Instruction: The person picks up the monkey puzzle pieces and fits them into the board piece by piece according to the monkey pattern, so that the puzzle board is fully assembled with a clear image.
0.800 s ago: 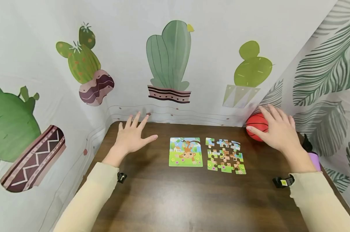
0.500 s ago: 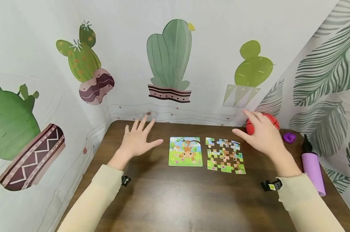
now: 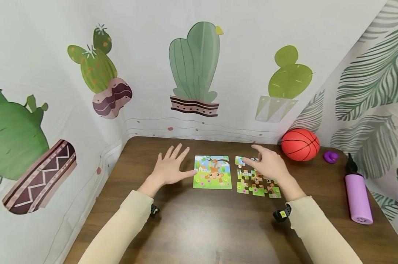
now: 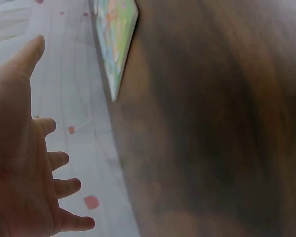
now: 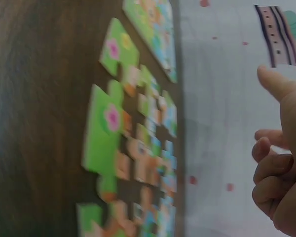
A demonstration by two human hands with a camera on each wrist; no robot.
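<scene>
A square monkey picture board (image 3: 215, 181) lies flat near the middle of the table. Just right of it, several loose jigsaw pieces (image 3: 259, 190) are laid out slightly apart. My left hand (image 3: 167, 169) hovers at the board's left side with its fingers spread; the thumb overlaps the board's edge in the head view. Above the pieces is my right hand (image 3: 271, 167), hiding part of the upper ones. In the right wrist view its thumb points out straight, while the other fingers bend loosely around nothing. Neither hand holds anything.
A red toy basketball (image 3: 300, 145) stands at the back right by the wall cloth. Beside it is a small purple object (image 3: 331, 157). A purple cylinder with a black pointed end (image 3: 358, 198) lies along the right table edge. Cactus-printed cloth borders the table (image 3: 185, 227).
My right hand has moved left and nearer, from the basketball to above the jigsaw pieces, uncovering the ball and the purple things. My left hand has shifted right, closer to the board.
</scene>
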